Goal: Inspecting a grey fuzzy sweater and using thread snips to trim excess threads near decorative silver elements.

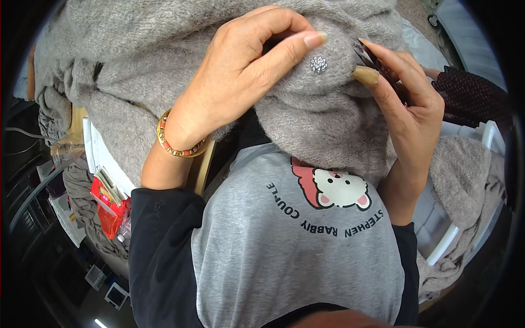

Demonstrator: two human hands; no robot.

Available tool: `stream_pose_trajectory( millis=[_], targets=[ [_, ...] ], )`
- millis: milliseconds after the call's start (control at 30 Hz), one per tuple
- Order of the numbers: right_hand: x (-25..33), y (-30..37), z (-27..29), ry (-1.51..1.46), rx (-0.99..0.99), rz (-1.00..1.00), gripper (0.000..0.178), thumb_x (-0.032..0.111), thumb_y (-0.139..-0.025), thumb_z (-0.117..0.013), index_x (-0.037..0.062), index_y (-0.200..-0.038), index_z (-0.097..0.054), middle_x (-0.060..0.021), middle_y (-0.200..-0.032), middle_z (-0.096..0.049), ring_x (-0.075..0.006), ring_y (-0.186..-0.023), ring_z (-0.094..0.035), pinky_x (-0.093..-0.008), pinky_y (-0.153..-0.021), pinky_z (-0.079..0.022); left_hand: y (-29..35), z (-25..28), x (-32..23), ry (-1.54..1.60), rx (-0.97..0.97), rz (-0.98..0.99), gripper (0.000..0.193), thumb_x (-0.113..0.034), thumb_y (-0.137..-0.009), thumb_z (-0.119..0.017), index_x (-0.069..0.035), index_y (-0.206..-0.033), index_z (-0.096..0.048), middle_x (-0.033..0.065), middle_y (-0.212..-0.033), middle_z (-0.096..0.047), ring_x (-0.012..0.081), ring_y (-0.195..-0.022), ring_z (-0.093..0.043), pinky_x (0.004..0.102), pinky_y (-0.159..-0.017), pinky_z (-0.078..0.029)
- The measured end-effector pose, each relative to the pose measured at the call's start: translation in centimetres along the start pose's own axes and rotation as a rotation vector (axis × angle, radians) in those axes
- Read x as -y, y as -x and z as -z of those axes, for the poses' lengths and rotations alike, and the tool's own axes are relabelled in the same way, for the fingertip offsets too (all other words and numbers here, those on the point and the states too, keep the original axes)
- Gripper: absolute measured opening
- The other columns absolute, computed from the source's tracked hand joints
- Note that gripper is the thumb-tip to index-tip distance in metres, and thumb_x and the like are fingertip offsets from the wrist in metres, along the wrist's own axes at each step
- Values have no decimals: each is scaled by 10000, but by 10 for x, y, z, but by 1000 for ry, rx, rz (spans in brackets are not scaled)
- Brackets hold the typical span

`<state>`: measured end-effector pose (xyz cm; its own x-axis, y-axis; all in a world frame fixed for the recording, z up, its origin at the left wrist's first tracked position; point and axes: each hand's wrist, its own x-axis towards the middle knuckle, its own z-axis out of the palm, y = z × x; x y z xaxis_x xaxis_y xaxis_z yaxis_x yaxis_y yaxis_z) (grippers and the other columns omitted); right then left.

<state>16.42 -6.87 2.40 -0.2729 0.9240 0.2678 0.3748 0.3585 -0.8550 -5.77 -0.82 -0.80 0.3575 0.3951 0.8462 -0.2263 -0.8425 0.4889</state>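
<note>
A fuzzy grey-brown knit garment lies bunched across my lap and the surface ahead. On it sits a round, sparkling rhinestone button. My left hand is closed at the fold just left of the button, its thumb against the knit; its other fingertips are hidden behind the cloth. To the right of the button, my right hand grips dark thread snips with their pointed tips up against the knit. A tan cover wraps my right thumb tip. Much of the snips is hidden by my fingers.
More grey knitwear hangs over a pale plastic crate on the right. Dark dotted cloth is beyond it. At left are a red packet and further knit pieces.
</note>
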Motion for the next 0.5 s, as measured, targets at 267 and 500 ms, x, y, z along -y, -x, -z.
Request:
stream_pose_trajectory(
  millis=[267,500],
  targets=[
    [-5,3,-1,-21,-14,-9,347,39,-839,-695,-12,-1179,-650,12,-910,-573,-27,-747,-462,-142,-627,-331,-7,-7,-16,-169,44,393,63,-23,-859,-649,34,-873,-626,104,-884,-629,129,-704,-568,254,-597,-444],
    [-1,0,0,-55,24,5,350,75,-840,-701,-5,-1177,-656,12,-910,-575,-34,-745,-454,-149,-636,-333,-3,-18,4,78,-180,-101,52,-18,-855,-650,28,-858,-629,110,-901,-641,112,-659,-548,241,-572,-425]
  ],
)
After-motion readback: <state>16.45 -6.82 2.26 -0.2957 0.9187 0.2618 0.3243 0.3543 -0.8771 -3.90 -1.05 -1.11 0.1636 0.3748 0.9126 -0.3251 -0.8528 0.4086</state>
